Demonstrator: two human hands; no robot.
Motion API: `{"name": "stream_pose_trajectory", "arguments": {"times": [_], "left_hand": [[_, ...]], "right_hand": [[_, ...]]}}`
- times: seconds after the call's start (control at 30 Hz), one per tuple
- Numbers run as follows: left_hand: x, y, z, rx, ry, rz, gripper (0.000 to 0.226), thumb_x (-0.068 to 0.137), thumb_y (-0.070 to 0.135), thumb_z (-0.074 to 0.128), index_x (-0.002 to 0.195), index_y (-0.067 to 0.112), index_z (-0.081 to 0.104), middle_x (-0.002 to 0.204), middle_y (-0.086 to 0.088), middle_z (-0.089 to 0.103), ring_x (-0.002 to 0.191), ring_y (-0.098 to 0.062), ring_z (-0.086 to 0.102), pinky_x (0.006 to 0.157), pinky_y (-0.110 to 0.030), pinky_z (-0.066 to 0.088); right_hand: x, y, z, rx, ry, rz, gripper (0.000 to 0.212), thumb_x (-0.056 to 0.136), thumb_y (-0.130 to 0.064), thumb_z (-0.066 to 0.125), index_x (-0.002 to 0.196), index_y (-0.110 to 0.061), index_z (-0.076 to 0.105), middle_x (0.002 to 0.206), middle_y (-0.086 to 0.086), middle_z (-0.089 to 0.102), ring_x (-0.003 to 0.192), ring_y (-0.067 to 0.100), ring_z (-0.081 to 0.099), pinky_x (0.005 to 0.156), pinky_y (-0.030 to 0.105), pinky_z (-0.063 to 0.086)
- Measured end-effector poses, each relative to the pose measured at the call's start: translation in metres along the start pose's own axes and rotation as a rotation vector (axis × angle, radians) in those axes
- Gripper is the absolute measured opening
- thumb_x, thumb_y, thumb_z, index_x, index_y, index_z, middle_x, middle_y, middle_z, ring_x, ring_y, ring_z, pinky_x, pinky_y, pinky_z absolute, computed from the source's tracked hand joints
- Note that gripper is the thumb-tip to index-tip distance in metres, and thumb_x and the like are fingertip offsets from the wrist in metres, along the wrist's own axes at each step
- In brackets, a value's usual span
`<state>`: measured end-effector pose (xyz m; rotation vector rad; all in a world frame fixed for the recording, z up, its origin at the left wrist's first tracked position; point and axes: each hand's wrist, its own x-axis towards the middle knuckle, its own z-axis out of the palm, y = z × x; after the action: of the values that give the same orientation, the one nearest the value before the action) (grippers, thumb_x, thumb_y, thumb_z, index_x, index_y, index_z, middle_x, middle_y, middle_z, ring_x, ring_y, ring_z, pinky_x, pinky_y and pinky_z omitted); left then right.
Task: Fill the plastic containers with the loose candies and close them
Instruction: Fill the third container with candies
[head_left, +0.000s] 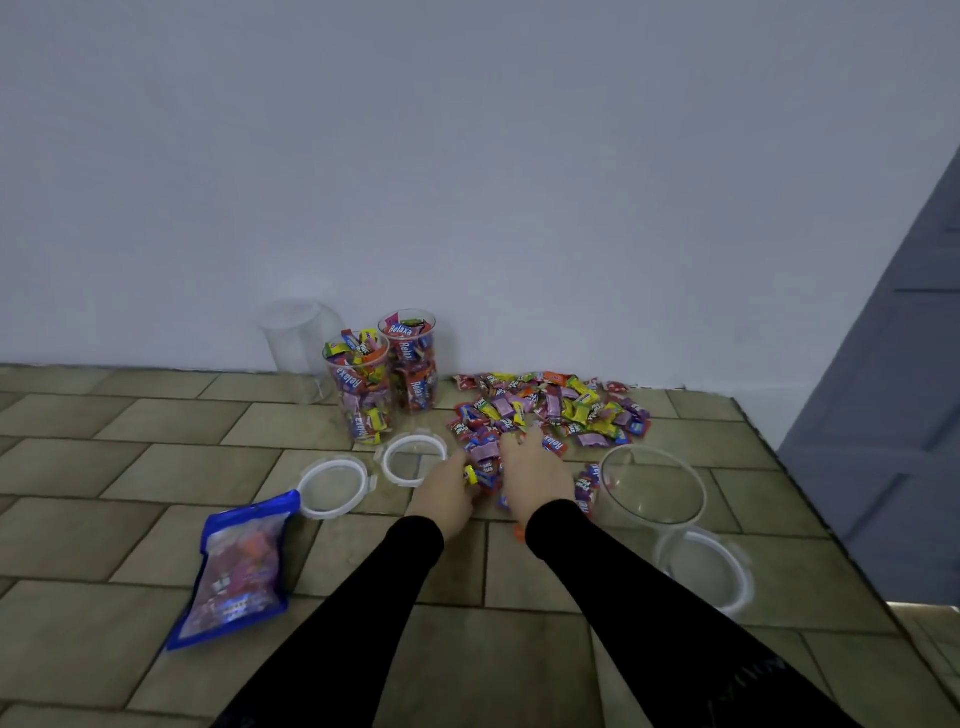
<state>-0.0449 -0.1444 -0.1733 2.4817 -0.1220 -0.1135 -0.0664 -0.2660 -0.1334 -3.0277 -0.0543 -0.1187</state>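
A pile of loose wrapped candies (558, 408) lies on the tiled floor near the wall. My left hand (445, 493) and my right hand (535, 480) are cupped together around a bunch of candies (483, 467) at the pile's near edge. An empty clear container (652, 486) stands just right of my right hand, with a white lid (709, 569) below it. Two filled, lidless containers, one in front (359, 387) and one behind (410, 361), stand to the left of the pile. Another empty container (296, 348) stands by the wall.
Two white ring lids, one at left (335, 486) and one at right (413, 458), lie in front of the filled containers. A blue candy bag (239, 569) lies at the lower left. A grey door (898, 395) closes off the right side; the wall runs behind everything.
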Motion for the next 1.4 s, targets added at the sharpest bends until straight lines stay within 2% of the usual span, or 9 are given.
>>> {"name": "stream_pose_trajectory", "arguments": {"times": [0.1,0.27,0.4,0.47,0.6,0.77,0.97,1.23,1.4], "left_hand": [[-0.002,0.006,-0.001,-0.127,0.102,-0.056,0.015,0.095,0.007,0.049,0.110,0.008,0.050,0.107,-0.013,0.064,0.093,-0.026,0.057,0.071,-0.032,0.039],[-0.012,0.024,-0.001,-0.366,0.202,-0.138,0.011,0.097,0.014,0.050,0.107,0.015,0.047,0.095,-0.011,0.064,0.085,-0.027,0.062,0.077,-0.047,0.054],[-0.015,0.054,-0.013,-0.403,0.324,-0.123,0.012,0.098,0.019,0.049,0.106,0.010,0.048,0.090,-0.013,0.061,0.078,-0.028,0.055,0.060,-0.034,0.040],[-0.018,0.068,-0.018,-0.392,0.370,-0.089,0.011,0.099,0.021,0.049,0.103,0.010,0.048,0.085,-0.010,0.056,0.075,-0.026,0.049,0.061,-0.033,0.034],[-0.026,0.099,-0.019,-0.450,0.422,-0.035,0.013,0.098,0.021,0.050,0.098,0.008,0.050,0.077,-0.006,0.052,0.069,-0.024,0.046,0.050,-0.028,0.037],[-0.029,0.131,-0.014,-0.547,0.491,-0.008,0.004,0.096,0.022,0.054,0.096,0.018,0.055,0.077,0.002,0.055,0.071,-0.016,0.049,0.059,-0.027,0.038],[-0.038,0.154,-0.011,-0.634,0.527,0.050,0.007,0.094,0.025,0.057,0.100,0.020,0.057,0.082,0.002,0.060,0.079,-0.015,0.055,0.069,-0.027,0.040],[-0.049,0.190,0.006,-0.747,0.523,0.213,0.005,0.093,0.025,0.060,0.093,0.028,0.056,0.078,0.004,0.063,0.062,-0.003,0.053,0.060,-0.020,0.043],[-0.055,0.192,0.018,-0.872,0.584,0.171,0.009,0.091,0.019,0.062,0.088,0.027,0.057,0.082,0.004,0.064,0.064,-0.001,0.053,0.061,-0.016,0.044]], "right_hand": [[-0.003,-0.008,-0.016,-0.017,0.000,-0.044,0.027,0.100,-0.005,0.033,0.125,-0.007,0.041,0.135,0.020,0.036,0.096,0.030,0.064,0.070,0.032,0.046],[-0.009,-0.008,-0.048,0.039,0.066,-0.100,0.028,0.099,-0.003,0.031,0.126,-0.007,0.041,0.129,0.020,0.040,0.090,0.030,0.063,0.064,0.031,0.040],[-0.009,0.006,-0.082,0.149,0.200,-0.160,0.021,0.103,-0.013,0.034,0.121,-0.009,0.045,0.118,0.016,0.044,0.080,0.030,0.061,0.062,0.031,0.039],[-0.011,0.018,-0.095,0.224,0.263,-0.182,0.026,0.105,-0.024,0.031,0.120,-0.012,0.047,0.112,0.013,0.046,0.076,0.030,0.059,0.061,0.032,0.040],[-0.016,0.055,-0.112,0.477,0.324,-0.166,0.032,0.104,-0.035,0.032,0.122,-0.017,0.052,0.106,0.010,0.048,0.087,0.032,0.059,0.072,0.034,0.042],[-0.004,0.094,-0.105,0.739,0.440,-0.140,0.032,0.102,-0.035,0.039,0.121,-0.017,0.057,0.103,0.009,0.056,0.088,0.019,0.051,0.071,0.024,0.032],[-0.009,0.115,-0.093,1.092,0.587,-0.050,0.024,0.101,-0.034,0.042,0.103,-0.017,0.060,0.091,-0.001,0.060,0.084,0.016,0.055,0.073,0.028,0.041],[-0.022,0.117,-0.090,1.451,0.697,0.121,0.022,0.102,-0.029,0.041,0.089,-0.015,0.052,0.064,-0.005,0.050,0.050,0.001,0.047,0.050,0.016,0.038],[-0.019,0.121,-0.083,1.572,0.727,0.273,0.024,0.102,-0.033,0.041,0.096,-0.014,0.054,0.071,-0.004,0.057,0.053,-0.003,0.053,0.054,0.016,0.044]]}}
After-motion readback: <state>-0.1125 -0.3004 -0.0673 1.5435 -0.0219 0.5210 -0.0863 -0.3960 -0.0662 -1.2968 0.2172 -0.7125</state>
